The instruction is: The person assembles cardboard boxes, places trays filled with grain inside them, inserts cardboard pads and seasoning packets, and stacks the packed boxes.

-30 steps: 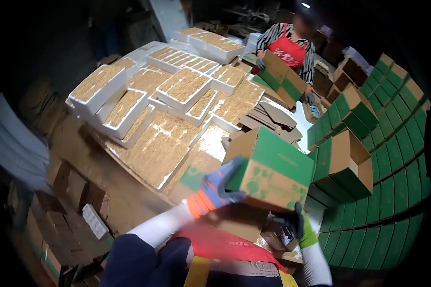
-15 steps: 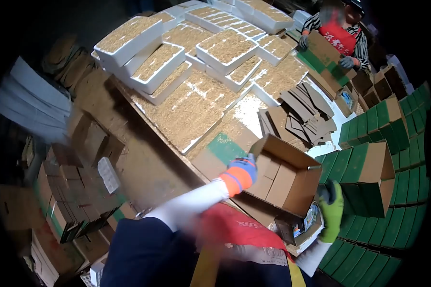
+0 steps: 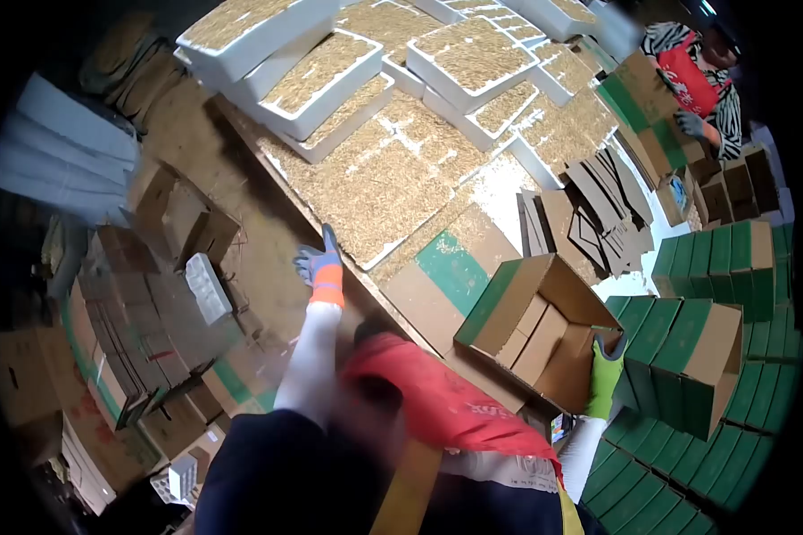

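Observation:
An open cardboard box (image 3: 544,339) with green panels stands at the table's near right, its inside facing up. My right hand (image 3: 605,370), in a green and dark glove, grips the box's right wall, fingers over the rim. My left hand (image 3: 319,267), in a blue-grey and orange glove, is off the box, beside the table's near edge, fingers apart and holding nothing. Next to it lies a white tray of tan grainy material (image 3: 375,196). A flat cardboard sheet with a green band (image 3: 455,263) lies between that tray and the box.
White foam trays (image 3: 473,67) are stacked at the back. Cardboard pieces (image 3: 598,209) lie right of centre. Green boxes (image 3: 669,339) line the right. A co-worker in a red apron (image 3: 691,80) handles a box at the back right. Folded cardboard (image 3: 143,330) is stacked lower left.
The box has turned from closed side up to opening up. My left hand has let go of it and moved left. My right hand has moved onto its right wall.

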`<state>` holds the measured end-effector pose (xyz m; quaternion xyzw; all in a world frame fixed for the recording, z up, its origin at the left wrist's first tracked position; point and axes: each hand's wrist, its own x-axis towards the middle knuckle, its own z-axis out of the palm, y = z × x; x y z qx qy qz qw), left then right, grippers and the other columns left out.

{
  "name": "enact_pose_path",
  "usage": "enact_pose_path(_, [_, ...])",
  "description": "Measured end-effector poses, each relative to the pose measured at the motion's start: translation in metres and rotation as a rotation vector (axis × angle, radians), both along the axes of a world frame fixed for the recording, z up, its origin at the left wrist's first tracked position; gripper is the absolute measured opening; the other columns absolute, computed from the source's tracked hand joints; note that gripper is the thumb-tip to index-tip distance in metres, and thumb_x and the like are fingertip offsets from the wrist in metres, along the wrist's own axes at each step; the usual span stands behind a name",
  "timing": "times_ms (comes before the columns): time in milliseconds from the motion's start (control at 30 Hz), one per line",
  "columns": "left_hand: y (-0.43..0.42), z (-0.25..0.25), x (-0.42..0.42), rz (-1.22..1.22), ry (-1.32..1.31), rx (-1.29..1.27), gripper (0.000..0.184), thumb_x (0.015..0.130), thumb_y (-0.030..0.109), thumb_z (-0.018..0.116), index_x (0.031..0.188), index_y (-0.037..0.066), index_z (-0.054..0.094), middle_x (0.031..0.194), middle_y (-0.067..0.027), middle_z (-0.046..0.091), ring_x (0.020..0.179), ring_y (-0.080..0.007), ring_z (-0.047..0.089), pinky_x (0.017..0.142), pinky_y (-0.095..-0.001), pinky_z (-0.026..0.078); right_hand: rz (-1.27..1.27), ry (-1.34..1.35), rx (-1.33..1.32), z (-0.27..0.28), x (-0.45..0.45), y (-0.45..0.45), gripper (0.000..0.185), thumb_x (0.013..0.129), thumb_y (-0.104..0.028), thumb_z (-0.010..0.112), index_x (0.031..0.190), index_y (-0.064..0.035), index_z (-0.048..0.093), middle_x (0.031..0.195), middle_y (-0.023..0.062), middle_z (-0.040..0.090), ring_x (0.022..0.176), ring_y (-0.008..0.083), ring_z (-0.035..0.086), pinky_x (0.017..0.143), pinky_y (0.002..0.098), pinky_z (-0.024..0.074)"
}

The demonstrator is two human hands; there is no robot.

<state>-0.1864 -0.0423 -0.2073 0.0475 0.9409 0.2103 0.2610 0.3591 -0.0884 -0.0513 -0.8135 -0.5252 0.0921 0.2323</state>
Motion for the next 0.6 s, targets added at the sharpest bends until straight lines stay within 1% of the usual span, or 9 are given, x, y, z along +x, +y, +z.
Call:
enact_pose_path(100, [0.038,0.022,0.051,-0.057,0.157,0.134,0.115,0.068,0.084,0.047,0.145,0.003,0.022,0.147,-0.0246,0.026,0.134,-0.0399,0.029,0.108,-0.0473,0.025,-0.015,0.016,0.033,0.002,-0.008,0.008,0.074,0.081,-0.033,0.069,0.136,0.0034,0.038,0.134,0.0262,0.046,0.124,0.0362,0.045,0.101,0.0373,0.0371])
enact_pose_path(133, [0.036,0.031,0.053,0.022,0.140,0.282,0.109,0.070,0.075,0.058,0.146,0.007,0.020,0.147,-0.0239,0.026,0.133,-0.0391,0.031,0.108,-0.0467,0.026,-0.008,0.019,0.012,0.005,-0.007,-0.002,0.076,0.080,-0.036,0.070,0.136,0.0027,0.038,0.133,0.0270,0.046,0.123,0.0376,0.046,0.100,0.0381,0.0381])
enact_pose_path(167, [0.040,0.043,0.054,0.011,0.142,0.297,0.109,0.070,0.075,0.058,0.146,0.007,0.020,0.147,-0.0239,0.026,0.133,-0.0391,0.031,0.108,-0.0467,0.026,-0.019,0.023,0.026,0.004,-0.009,0.007,0.076,0.080,-0.036,0.070,0.136,0.0027,0.038,0.133,0.0270,0.046,0.123,0.0376,0.046,0.100,0.0381,0.0381])
enact_pose_path(233, [0.027,0.094,0.064,-0.112,0.271,0.787,0.108,0.069,0.061,0.071,0.147,0.008,0.018,0.147,-0.0238,0.026,0.132,-0.0395,0.031,0.108,-0.0470,0.028,-0.023,-0.022,0.038,0.002,-0.009,0.001,0.075,0.079,-0.037,0.071,0.135,0.0021,0.040,0.130,0.0269,0.049,0.121,0.0383,0.048,0.098,0.0388,0.0394])
enact_pose_path(267, [0.037,0.059,0.052,-0.002,0.236,0.787,0.106,0.066,0.047,0.080,0.144,0.002,0.025,0.142,-0.0228,0.036,0.127,-0.0363,0.039,0.106,-0.0427,0.033,-0.007,-0.026,0.061,0.000,-0.009,0.002,0.073,0.079,-0.037,0.071,0.134,0.0019,0.041,0.128,0.0264,0.051,0.120,0.0378,0.049,0.097,0.0385,0.0402])
enact_pose_path(300, [0.038,0.038,0.040,-0.008,0.237,0.792,0.106,0.066,0.047,0.080,0.144,0.002,0.025,0.142,-0.0228,0.036,0.127,-0.0363,0.039,0.106,-0.0427,0.033,-0.013,-0.023,0.066,0.001,-0.010,0.003,0.073,0.079,-0.037,0.071,0.134,0.0019,0.041,0.128,0.0264,0.051,0.120,0.0378,0.049,0.097,0.0385,0.0402])
enact_pose_path(400, [0.039,-0.007,0.000,0.157,-0.274,0.789,0.090,0.059,0.038,0.088,0.123,-0.011,0.049,0.114,-0.0184,0.061,0.099,-0.0270,0.059,0.090,-0.0320,0.046,0.034,0.032,0.116,-0.003,-0.005,0.003,0.071,0.080,-0.035,0.071,0.133,0.0019,0.042,0.128,0.0255,0.051,0.119,0.0368,0.050,0.097,0.0378,0.0408])
enact_pose_path(433, [0.033,0.011,0.005,0.130,-0.234,0.906,0.079,0.064,0.035,0.086,0.119,-0.011,0.053,0.110,-0.0188,0.062,0.094,-0.0251,0.060,0.084,-0.0336,0.047,0.013,0.036,0.129,-0.006,-0.004,0.006,0.071,0.080,-0.035,0.071,0.133,0.0019,0.042,0.128,0.0255,0.051,0.119,0.0368,0.050,0.097,0.0378,0.0408])
enact_pose_path(600, [-0.004,0.100,0.014,-0.015,-0.888,1.130,0.066,0.084,0.030,0.070,0.133,-0.002,0.041,0.120,-0.0191,0.057,0.104,-0.0299,0.060,0.087,-0.0405,0.052,-0.041,0.222,0.405,0.013,-0.024,0.004,0.064,0.080,-0.021,0.072,0.132,0.0024,0.043,0.123,0.0194,0.053,0.108,0.0292,0.055,0.090,0.0362,0.0440])
